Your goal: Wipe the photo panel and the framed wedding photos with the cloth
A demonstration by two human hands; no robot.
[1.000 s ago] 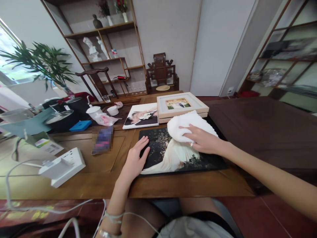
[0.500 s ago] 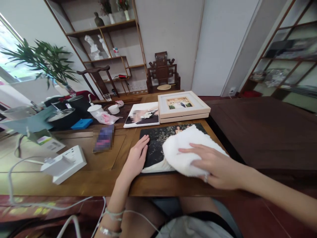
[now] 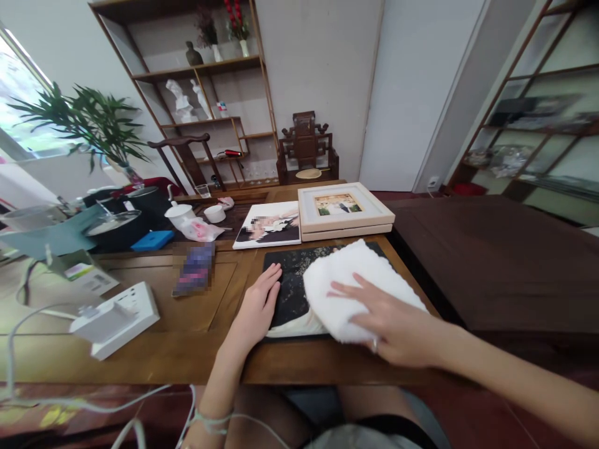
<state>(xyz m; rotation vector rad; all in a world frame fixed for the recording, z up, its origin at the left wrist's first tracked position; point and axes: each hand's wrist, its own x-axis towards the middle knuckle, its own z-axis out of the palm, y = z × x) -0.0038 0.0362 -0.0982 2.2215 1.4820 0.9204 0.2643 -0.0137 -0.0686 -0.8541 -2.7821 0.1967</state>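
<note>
Brown wooden table point(image 3: 299, 365) runs across the view in a room with an open wooden shelf unit point(image 3: 206, 93) against the back wall and a green leafy plant point(image 3: 88, 121) at the left. A dark rectangular photo print showing a white dress point(image 3: 292, 277) lies flat near the table's front edge, directly before the person. The left hand point(image 3: 257, 305) rests palm down on the print's left edge, fingers straight and close together, gripping nothing. The right hand point(image 3: 397, 324) lies flat on a white folded terry cloth point(image 3: 346, 280), fingers spread and extended, pressing on it rather than closed around it. The cloth covers the right and middle part of the print. Just behind the print sits a pale wooden framed photograph point(image 3: 346, 227), and beside that, to the left, a smaller unframed photo print point(image 3: 269, 226). A white socket block point(image 3: 119, 318) with its cable lies on the table well to the left. A flat blue box point(image 3: 152, 240) lies farther back.
</note>
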